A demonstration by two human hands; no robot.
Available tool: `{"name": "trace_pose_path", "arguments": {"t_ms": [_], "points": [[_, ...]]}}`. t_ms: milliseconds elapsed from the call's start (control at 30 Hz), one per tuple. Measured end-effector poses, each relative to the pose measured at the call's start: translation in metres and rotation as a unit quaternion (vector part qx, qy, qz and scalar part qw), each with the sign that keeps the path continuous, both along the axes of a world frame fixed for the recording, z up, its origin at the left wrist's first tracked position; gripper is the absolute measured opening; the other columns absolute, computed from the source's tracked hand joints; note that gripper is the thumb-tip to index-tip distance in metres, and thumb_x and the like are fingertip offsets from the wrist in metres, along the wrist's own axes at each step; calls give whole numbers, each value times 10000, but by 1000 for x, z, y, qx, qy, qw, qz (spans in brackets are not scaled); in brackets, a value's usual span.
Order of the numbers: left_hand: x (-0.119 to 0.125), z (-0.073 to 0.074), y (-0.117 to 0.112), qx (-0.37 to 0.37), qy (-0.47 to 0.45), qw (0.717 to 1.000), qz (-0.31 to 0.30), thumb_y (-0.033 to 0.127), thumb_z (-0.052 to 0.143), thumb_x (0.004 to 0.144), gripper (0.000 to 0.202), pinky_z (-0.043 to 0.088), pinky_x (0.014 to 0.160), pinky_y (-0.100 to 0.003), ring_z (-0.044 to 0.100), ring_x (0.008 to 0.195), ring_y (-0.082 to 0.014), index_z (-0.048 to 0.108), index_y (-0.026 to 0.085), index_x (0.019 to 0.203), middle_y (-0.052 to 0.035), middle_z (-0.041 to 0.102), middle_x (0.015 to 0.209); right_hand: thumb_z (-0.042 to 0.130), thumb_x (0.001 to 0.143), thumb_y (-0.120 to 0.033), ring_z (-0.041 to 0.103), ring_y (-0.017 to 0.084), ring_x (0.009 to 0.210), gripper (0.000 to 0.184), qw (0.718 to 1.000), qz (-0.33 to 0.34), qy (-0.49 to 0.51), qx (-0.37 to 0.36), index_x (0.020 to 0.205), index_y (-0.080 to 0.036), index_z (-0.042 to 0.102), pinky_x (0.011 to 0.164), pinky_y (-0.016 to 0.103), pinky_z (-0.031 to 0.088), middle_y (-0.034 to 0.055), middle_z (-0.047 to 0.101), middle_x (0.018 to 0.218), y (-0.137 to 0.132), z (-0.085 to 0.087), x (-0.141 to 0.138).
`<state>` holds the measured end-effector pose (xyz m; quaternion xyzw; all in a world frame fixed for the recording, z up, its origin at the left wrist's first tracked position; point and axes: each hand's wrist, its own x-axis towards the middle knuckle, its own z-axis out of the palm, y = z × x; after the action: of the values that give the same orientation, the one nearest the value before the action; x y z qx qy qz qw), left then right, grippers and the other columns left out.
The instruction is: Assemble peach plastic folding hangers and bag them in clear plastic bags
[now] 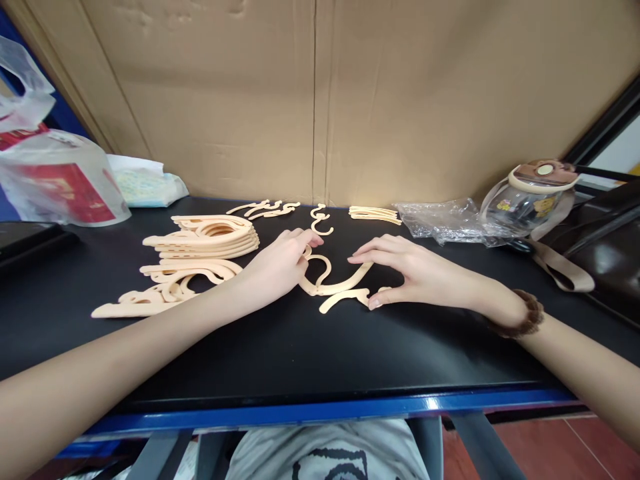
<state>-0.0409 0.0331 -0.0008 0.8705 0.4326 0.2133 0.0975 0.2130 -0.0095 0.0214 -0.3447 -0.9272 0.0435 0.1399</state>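
A tan cardboard panel (425,113) rises behind the black tabletop (310,360). A dark bag (595,247) sits at the right edge, its strap lying on the table near the bottle (525,200), and a plastic bag (60,180) stands at far left. The left hand (280,267) is narrowed, thumb and forefinger about the left end of a cream hooked piece (345,285). The right hand (400,263) is wide, fingertips by that piece's right arm and thumb at the end of a curved strip (334,300) just below it; I cannot tell how firmly either is touched. The hooked piece lies on the table between the hands, the strip right beside it. A stack of cream pieces (235,243) is close behind the left forearm; if that arm swings outward, its elbow side could topple the layers. Squeezing or twisting the slender arm might snap it, and one hand pulling without the other could slide the strip askew. Smallest, the loose little hooks (325,233) lie just beyond the left fingertips, where a careless sweep could scatter them.
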Motion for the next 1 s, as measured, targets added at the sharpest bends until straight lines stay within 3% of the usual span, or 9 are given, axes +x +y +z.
{"name": "trace_pose_path", "arguments": {"t_ms": [333, 433, 533, 667, 833, 1000], "points": [[3, 1, -7, 3, 36, 999, -8, -50, 340, 679, 588, 431, 959, -404, 481, 1151, -242, 540, 164, 1188, -76, 567, 1194, 623, 775, -604, 541, 288, 1122, 658, 996, -37, -60, 62, 1291, -200, 562, 939, 450, 433, 118, 591, 1233, 17, 0, 24], [7, 6, -15, 17, 43, 999, -12, 0, 365, 760, 482, 430, 945, -417, 488, 1121, -251, 557, 156, 1173, -82, 581, 1181, 609, 833, -524, 545, 269, 1117, 509, 995, -46, -69, 63, 1223, -198, 613, 957, 437, 423, 105, 598, 1219, 18, 2, 28], [13, 12, -25, 33, 27, 998, -46, 169, 393, 907, 291, 414, 965, -400, 501, 1092, -234, 590, 169, 1121, -68, 605, 1137, 553, 910, -387, 552, 245, 1085, 276, 995, -38, -74, 49, 1098, -234, 684, 947, 424, 423, 76, 614, 1180, 16, 4, 28], [18, 14, -35, 36, 32, 992, -113, 416, 448, 947, 299, 396, 975, -374, 506, 1090, -217, 625, 212, 1076, -40, 621, 1120, 496, 935, -228, 559, 217, 1042, 216, 998, -23, -55, 23, 938, -234, 712, 925, 395, 424, 67, 612, 1166, 13, 4, 24], [19, 12, -36, 26, 47, 990, -134, 384, 561, 906, 250, 395, 953, -346, 504, 1052, -203, 638, 205, 1062, -29, 621, 1095, 458, 887, -88, 565, 188, 975, 269, 1000, -8, -29, -4, 711, -200, 628, 860, 347, 423, 50, 631, 1097, 14, 4, 22], [19, 10, -35, 18, 47, 990, -129, 320, 575, 900, 196, 396, 947, -342, 501, 1041, -198, 642, 205, 1044, -10, 631, 1055, 450, 866, -65, 561, 187, 829, 230, 999, -41, -24, 13, 865, -207, 631, 758, 323, 410, 36, 653, 874, 16, 3, 22]]}}
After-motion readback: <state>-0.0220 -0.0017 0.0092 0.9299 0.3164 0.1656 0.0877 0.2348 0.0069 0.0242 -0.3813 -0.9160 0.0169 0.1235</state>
